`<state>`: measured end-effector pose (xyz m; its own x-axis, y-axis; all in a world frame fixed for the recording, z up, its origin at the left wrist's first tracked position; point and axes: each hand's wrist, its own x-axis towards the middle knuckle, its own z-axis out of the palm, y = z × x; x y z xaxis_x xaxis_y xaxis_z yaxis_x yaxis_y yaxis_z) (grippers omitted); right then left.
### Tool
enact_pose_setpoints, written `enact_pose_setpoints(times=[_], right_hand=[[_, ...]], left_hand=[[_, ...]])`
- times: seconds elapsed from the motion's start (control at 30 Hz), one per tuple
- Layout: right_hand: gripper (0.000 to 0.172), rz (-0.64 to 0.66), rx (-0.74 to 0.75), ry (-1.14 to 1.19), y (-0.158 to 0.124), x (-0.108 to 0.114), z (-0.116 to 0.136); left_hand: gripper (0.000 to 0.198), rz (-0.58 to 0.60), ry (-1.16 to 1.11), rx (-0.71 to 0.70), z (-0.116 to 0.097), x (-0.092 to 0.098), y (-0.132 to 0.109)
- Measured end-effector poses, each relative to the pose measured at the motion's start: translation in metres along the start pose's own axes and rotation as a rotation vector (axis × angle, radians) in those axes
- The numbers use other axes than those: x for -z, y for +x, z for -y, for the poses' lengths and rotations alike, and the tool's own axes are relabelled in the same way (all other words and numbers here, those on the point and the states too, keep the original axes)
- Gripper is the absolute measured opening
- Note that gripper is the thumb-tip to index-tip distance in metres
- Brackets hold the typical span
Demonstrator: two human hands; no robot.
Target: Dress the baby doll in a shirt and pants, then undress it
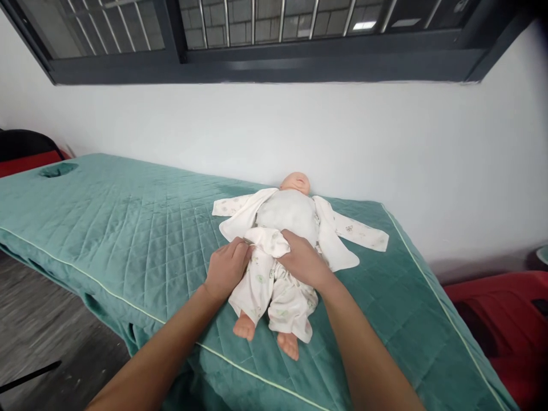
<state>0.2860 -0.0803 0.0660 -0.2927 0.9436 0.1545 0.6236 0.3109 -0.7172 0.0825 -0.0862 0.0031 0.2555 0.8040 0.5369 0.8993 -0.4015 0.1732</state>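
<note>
Lying face up near the right end of a bed with a green quilted cover (149, 228), a baby doll (287, 210) is flanked by two bare hands. The waist of its patterned trousers (257, 279) is gripped from both sides: cloth is pinched between the bent fingers of the left hand (228, 267), and the bunched waistband is held in the closed right hand (303, 258). Both feet are left showing below the cuffs. A white jacket (246, 214) is spread open around the torso, its sleeves stretched outward.

The far side of the bed is bordered by a white wall (171, 125), by which the space just behind the doll's head is closed off. Above, a dark window frame (278, 68) is crossed by metal bars (253, 23). A red object (505, 337) is seen beyond the right end, and a black and red one (29, 151) beyond the left, near a hole (57, 169) in the cover. Part of the trousers is hidden by the right hand. Small printed motifs are scattered over trousers and sleeves, too small to be made out.
</note>
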Motion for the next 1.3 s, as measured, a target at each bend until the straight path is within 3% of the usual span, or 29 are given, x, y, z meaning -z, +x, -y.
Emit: enact_pose_setpoints(times=[0.17, 0.33, 0.53, 0.63, 0.83, 1.03, 1.17, 1.3], right_hand=[[0.006, -0.064, -0.045, -0.010, 0.001, -0.004, 0.000], [0.013, -0.004, -0.029, 0.085, -0.002, 0.000, 0.001], [0.055, 0.196, 0.079, 0.190, -0.009, 0.008, 0.008], [0.064, 0.225, 0.081, 0.158, -0.011, 0.008, 0.009], [0.055, 0.202, 0.119, 0.117, -0.009, 0.004, 0.008], [0.041, 0.146, 0.116, 0.141, -0.007, 0.003, 0.006], [0.038, 0.105, 0.134, 0.169, -0.006, 0.002, 0.003], [0.031, 0.045, 0.127, 0.154, -0.003, 0.000, 0.000]], left_hand=[[0.032, -0.061, -0.003, 0.044, 0.001, -0.002, -0.002], [0.032, 0.089, -0.155, 0.193, -0.003, 0.010, -0.007], [0.033, 0.256, -0.459, 0.336, -0.006, 0.026, -0.039], [0.033, 0.301, -0.663, 0.379, -0.004, 0.032, -0.060], [0.037, 0.289, -0.788, 0.436, -0.004, 0.033, -0.080], [0.032, 0.176, -0.846, 0.507, -0.017, 0.035, -0.067], [0.026, 0.078, -0.806, 0.456, -0.024, 0.032, -0.058], [0.024, 0.056, -0.770, 0.439, -0.028, 0.028, -0.056]])
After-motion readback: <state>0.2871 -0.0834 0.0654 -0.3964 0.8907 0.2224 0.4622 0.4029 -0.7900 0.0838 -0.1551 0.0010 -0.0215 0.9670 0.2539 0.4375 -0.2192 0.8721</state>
